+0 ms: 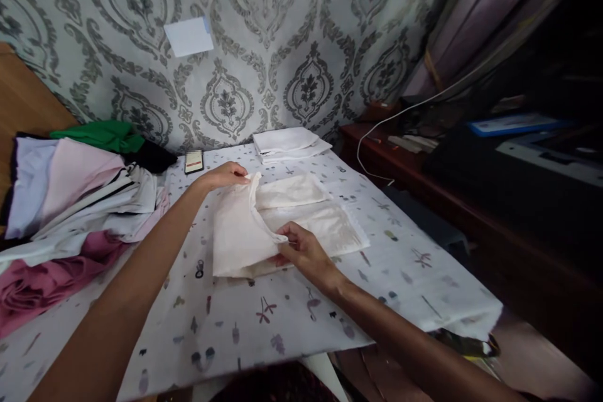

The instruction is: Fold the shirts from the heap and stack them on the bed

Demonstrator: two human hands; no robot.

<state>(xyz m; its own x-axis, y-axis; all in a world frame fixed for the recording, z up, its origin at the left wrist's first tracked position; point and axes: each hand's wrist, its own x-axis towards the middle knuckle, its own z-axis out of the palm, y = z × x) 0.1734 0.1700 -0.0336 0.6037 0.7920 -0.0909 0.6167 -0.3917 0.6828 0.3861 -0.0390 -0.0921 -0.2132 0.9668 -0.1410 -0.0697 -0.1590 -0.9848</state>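
Note:
A thin off-white garment [242,226] lies partly folded on the patterned cloth, with two long panels [325,223] spread to the right. My left hand [227,174] pinches the far end of its curved, hemmed edge between thumb and fingers. At the near end of that same edge, my right hand [301,250] grips the fabric, some fingers hidden beneath it. Between the two hands the edge bows in a loose curve. Just beyond the garment sits a stack of folded white cloth [289,143], touched by neither hand.
A white printed cloth [400,289] covers the work surface. Heaped clothes [94,195] in several colours lie at the left. A phone [193,162] rests near the wall. To the right, a white cable [414,110] hangs over a dark red table [391,144].

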